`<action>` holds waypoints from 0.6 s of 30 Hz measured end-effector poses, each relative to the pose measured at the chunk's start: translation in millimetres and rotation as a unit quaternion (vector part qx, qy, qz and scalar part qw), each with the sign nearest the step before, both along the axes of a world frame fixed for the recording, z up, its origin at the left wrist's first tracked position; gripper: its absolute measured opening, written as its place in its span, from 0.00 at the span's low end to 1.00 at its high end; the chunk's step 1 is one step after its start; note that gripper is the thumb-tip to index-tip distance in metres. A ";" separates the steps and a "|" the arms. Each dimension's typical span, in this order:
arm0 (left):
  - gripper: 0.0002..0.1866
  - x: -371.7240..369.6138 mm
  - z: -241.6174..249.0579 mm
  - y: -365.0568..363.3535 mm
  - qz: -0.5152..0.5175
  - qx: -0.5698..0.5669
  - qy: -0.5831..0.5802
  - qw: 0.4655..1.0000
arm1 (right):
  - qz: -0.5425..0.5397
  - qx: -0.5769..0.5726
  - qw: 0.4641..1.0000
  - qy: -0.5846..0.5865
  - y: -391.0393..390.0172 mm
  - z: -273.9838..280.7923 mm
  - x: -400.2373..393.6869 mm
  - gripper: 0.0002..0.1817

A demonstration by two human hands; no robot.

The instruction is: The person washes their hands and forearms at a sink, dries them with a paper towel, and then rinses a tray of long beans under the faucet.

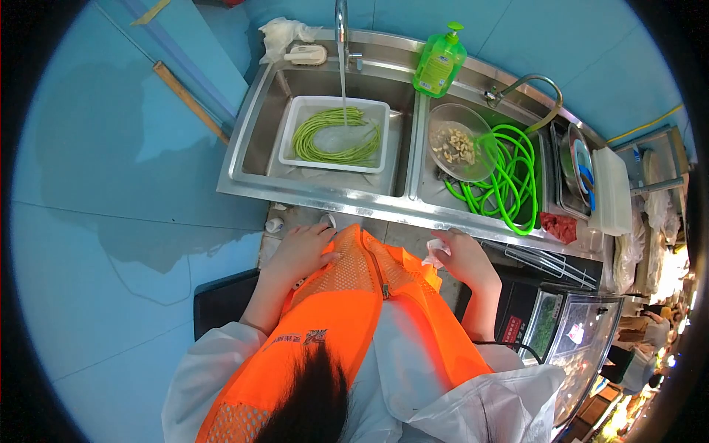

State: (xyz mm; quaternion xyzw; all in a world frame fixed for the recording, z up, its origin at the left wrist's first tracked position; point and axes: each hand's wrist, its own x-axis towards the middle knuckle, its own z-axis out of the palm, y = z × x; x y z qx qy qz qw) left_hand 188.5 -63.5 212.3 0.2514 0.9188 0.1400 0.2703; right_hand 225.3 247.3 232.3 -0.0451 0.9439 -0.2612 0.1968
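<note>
My left hand (301,252) lies against the front of the orange mesh vest (317,310), its fingers apart and partly on the fabric. On the other side of the vest, my right hand (467,260) is closed around a crumpled white tissue (436,253). Beyond both hands is a two-basin steel sink (310,190). Water runs from the faucet (341,22) into a white tub (286,140) in the left basin. Long green beans (325,151) lie coiled in that tub. The right basin holds a clear bowl (480,125) with pale chopped pieces (454,145).
A bright green hose (528,173) is coiled in the right basin. A green soap bottle (440,63) stands behind the divider, and a white brush (306,55) rests at the back left. Metal trays (569,199) and a red cloth (559,227) are at the right. People are far right.
</note>
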 end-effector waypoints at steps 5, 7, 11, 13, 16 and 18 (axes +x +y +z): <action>0.28 -0.2 2.0 0.1 0.005 -0.008 -0.008 1.000 | 0.003 0.003 1.000 0.004 -1.5 1.0 -1.6 0.19; 0.28 -0.8 3.6 0.5 0.011 -0.013 -0.015 1.000 | 0.009 -0.001 1.000 0.011 -0.5 -1.3 -2.2 0.19; 0.29 -0.2 3.8 -0.5 0.017 -0.010 -0.016 1.000 | 0.012 -0.007 1.000 0.015 -0.5 -2.2 -3.0 0.19; 0.29 -0.7 3.9 -0.6 0.019 -0.009 -0.018 1.000 | 0.013 -0.006 1.000 0.017 -0.8 -2.2 -3.4 0.19; 0.29 -0.6 4.7 -0.6 0.018 -0.005 -0.015 1.000 | 0.009 0.001 1.000 0.007 -1.0 -2.6 -4.3 0.19; 0.29 -0.8 5.2 -0.7 0.016 -0.004 -0.012 1.000 | 0.009 -0.002 1.000 0.009 -0.9 -2.6 -4.8 0.19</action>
